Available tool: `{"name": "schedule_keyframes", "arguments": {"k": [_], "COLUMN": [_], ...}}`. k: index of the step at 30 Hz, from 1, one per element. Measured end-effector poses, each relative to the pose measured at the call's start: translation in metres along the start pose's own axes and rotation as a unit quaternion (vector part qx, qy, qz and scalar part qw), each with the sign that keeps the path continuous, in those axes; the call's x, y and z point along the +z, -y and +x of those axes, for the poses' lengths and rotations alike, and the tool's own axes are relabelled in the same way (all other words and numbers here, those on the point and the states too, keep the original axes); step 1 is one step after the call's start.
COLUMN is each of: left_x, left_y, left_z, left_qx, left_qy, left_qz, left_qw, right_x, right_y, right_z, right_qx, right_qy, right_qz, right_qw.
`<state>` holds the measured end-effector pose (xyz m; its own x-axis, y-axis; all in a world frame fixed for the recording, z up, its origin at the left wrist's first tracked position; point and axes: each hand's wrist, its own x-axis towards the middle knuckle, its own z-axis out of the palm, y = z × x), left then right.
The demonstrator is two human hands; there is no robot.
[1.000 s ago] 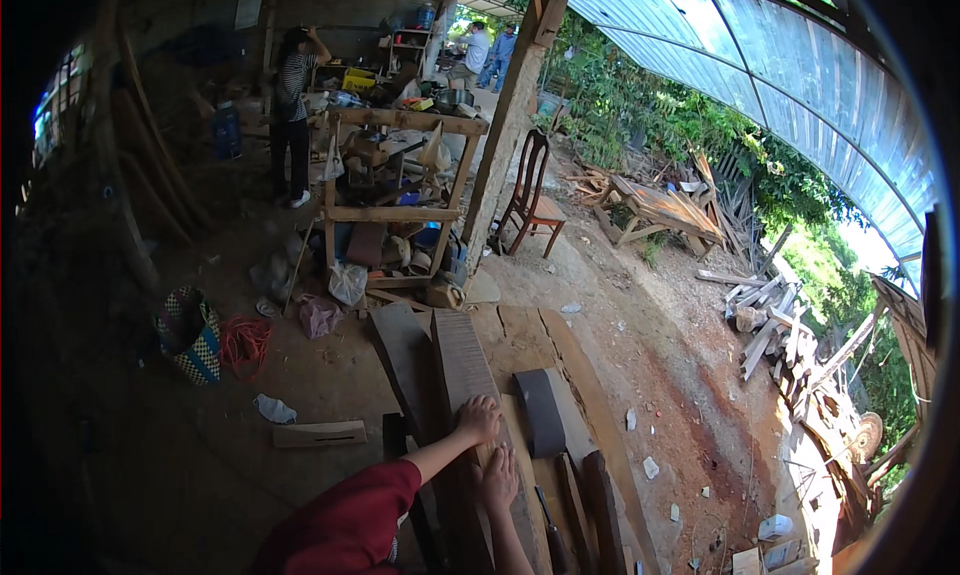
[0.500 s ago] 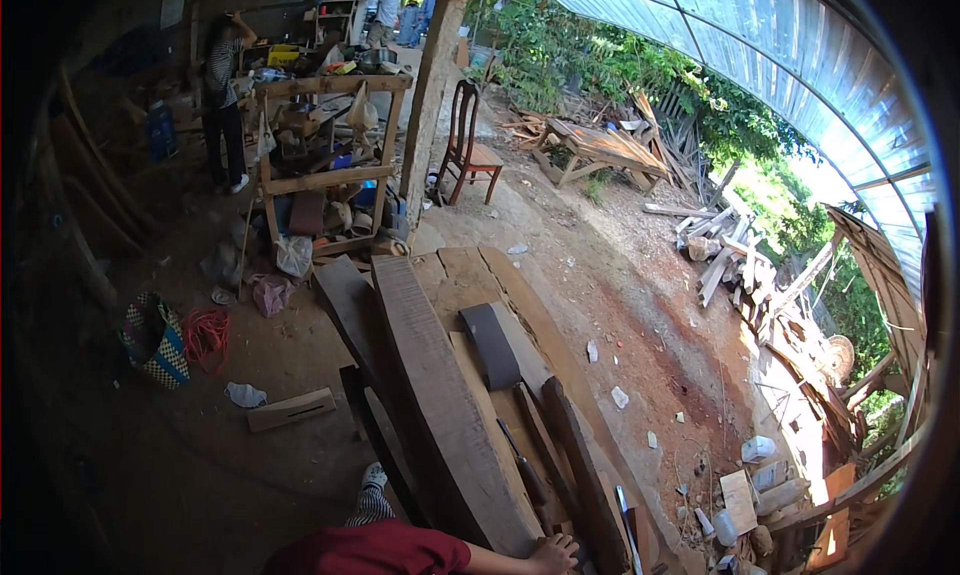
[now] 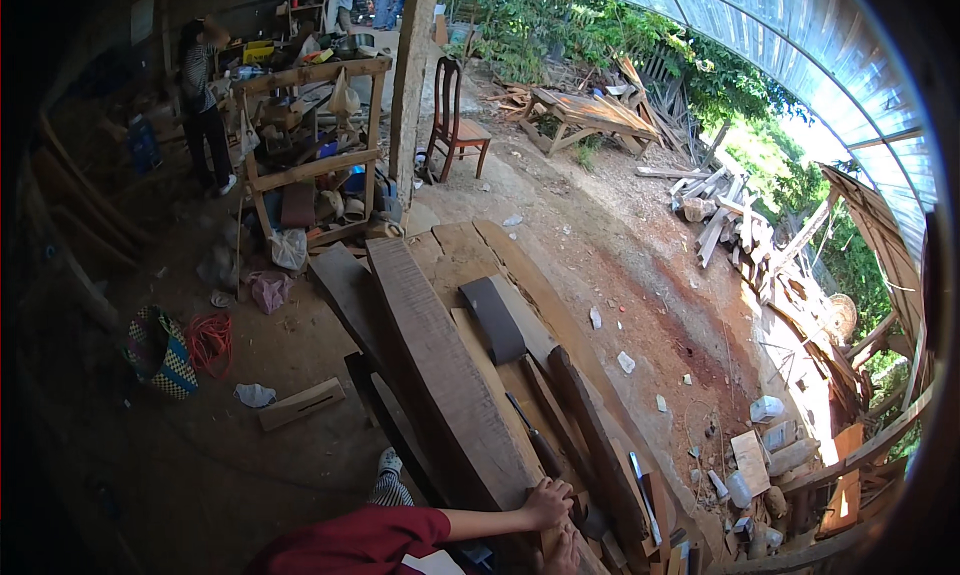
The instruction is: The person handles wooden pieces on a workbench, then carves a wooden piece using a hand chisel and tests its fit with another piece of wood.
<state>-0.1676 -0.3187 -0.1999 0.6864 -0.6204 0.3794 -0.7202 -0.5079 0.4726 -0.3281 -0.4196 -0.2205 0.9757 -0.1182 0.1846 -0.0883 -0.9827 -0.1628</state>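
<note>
My left hand (image 3: 548,503) reaches in from a red sleeve and rests, fingers curled, at the near right edge of a thick, dark, curved wooden plank (image 3: 440,340). What lies under the fingers is hidden. Just below it, my right hand (image 3: 563,555) is cut by the lower edge, its visible fingers bent close to the wood; what they hold cannot be made out. Beside the hands lie a dark-handled chisel-like tool (image 3: 540,445), a long dark wooden bar (image 3: 597,440) and a narrow pale metal blade (image 3: 645,498). A dark, curved sheet (image 3: 492,320) lies farther up the workbench (image 3: 460,243).
A slotted board (image 3: 300,405), a woven basket (image 3: 160,350) and red cord (image 3: 210,343) lie on the floor at left. Behind are a cluttered wooden frame (image 3: 315,182), a post, a chair (image 3: 458,125) and another person (image 3: 203,105). Scrap wood (image 3: 720,215) lies at right.
My left hand appears higher in view, and more of its forearm shows. My right hand has come into view below it. The whole scene has shifted slightly as my head moved.
</note>
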Motion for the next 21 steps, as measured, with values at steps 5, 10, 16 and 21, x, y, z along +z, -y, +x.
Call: {"name": "schedule_keyframes", "arguments": {"k": [5,10,16,21], "left_x": [-0.004,-0.005,-0.004,-0.004], "left_y": [-0.002,-0.003,-0.004,-0.006], "left_z": [0.001,0.003,0.005,0.005], "left_qx": [-0.006,-0.001,-0.032,-0.038], "left_qy": [-0.01,0.016,0.0,0.003], "left_qz": [0.01,-0.008,-0.002,-0.015], "left_qw": [1.0,1.0,0.999,0.999], "right_x": [-0.009,-0.013,-0.023,-0.025], "right_y": [0.012,0.014,0.019,0.018], "right_z": [0.0,0.009,0.014,0.013], "right_qx": [0.008,0.011,0.042,0.036], "right_qy": [-0.02,-0.043,-0.034,-0.036], "right_qz": [-0.013,0.041,0.046,0.059], "right_qw": [1.0,0.998,0.997,0.997]}}
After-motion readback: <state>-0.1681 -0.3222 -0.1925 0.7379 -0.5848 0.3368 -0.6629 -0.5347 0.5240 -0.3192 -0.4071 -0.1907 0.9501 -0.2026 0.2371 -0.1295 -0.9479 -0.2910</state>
